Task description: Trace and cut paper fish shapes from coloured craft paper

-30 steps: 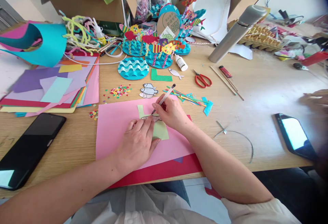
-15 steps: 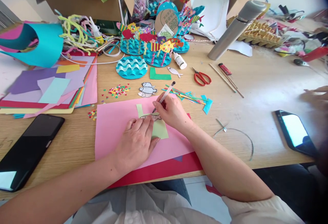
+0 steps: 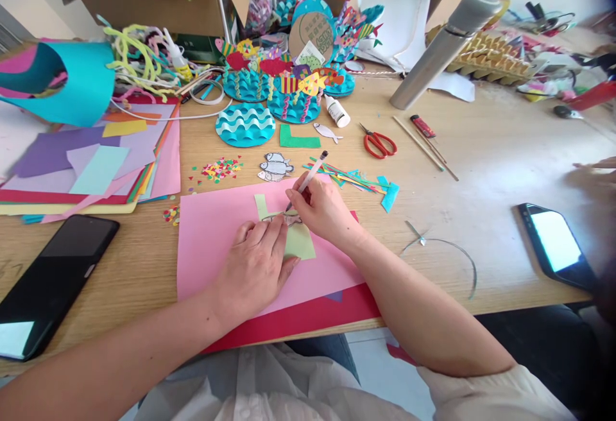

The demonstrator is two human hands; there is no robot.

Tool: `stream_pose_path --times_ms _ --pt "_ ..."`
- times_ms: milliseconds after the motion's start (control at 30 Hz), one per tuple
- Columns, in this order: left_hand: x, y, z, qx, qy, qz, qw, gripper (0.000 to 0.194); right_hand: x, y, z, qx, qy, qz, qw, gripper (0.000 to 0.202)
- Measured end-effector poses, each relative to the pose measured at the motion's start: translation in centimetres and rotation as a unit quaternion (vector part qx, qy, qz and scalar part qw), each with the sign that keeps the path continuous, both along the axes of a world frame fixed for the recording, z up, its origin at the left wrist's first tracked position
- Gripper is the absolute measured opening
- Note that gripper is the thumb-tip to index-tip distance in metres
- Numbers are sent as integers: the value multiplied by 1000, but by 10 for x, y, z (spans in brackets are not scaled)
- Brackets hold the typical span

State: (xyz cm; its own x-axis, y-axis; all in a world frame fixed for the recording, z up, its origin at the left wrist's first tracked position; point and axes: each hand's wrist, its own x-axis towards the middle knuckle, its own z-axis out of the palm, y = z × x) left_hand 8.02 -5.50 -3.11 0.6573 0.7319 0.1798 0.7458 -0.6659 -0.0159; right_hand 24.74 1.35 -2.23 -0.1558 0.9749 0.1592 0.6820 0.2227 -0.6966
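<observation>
My right hand (image 3: 328, 213) grips a pale pen (image 3: 312, 172) with a dark end, its tip down at a small fish-shaped cutout (image 3: 293, 219). Under the cutout lies a piece of light green paper (image 3: 301, 245), with a narrow strip sticking up at its left. Fingers stretched out, my left hand (image 3: 255, 264) presses flat on the cutout and the green paper, hiding part of both. Beneath everything is a pink sheet (image 3: 206, 235), which overlaps a red sheet (image 3: 289, 330) at the table's front edge.
Fish cutouts (image 3: 275, 167), confetti (image 3: 221, 169), paper strips (image 3: 346, 177) and red-handled scissors (image 3: 378, 142) lie beyond the pink sheet. Decorated blue ovals (image 3: 245, 126) and a steel flask (image 3: 433, 61) stand farther back. Phones (image 3: 62, 273) flank both sides. Another person's hand (image 3: 599, 174) shows at right.
The view has shifted very slightly. Both hands, the pen and the papers keep nearly the same positions.
</observation>
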Motion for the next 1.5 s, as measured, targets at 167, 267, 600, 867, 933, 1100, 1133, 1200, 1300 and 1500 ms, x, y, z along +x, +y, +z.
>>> stream_pose_path --times_ms 167,267,600,867,933,1100,1133,1200,1300,1500 --pt "1 1 0 1 -2 0 1000 48 0 0 0 -3 -1 2 1000 13" --pt "2 1 1 2 -2 -1 1000 48 0 0 0 1 1 2 1000 13" --pt "0 0 0 5 -1 -2 1000 48 0 -1 1 5 -1 3 1000 13" --pt "1 1 0 11 2 -1 1000 48 3 -1 2 -35 42 6 998 13" --pt "1 0 -1 13 0 -1 1000 48 5 -1 4 -42 55 10 998 14" --pt "1 1 -2 17 -3 1 1000 48 10 -1 10 -33 53 36 997 18" --pt "1 1 -2 16 -3 0 1000 48 10 -1 11 -32 50 38 998 18" --pt "2 1 -1 16 -2 0 1000 48 10 -1 12 -31 46 37 998 17" --pt "2 0 -1 13 -1 0 1000 47 8 -2 13 -34 42 32 998 17" --pt "1 0 -1 16 1 -1 1000 48 7 -2 12 -37 44 28 998 17"
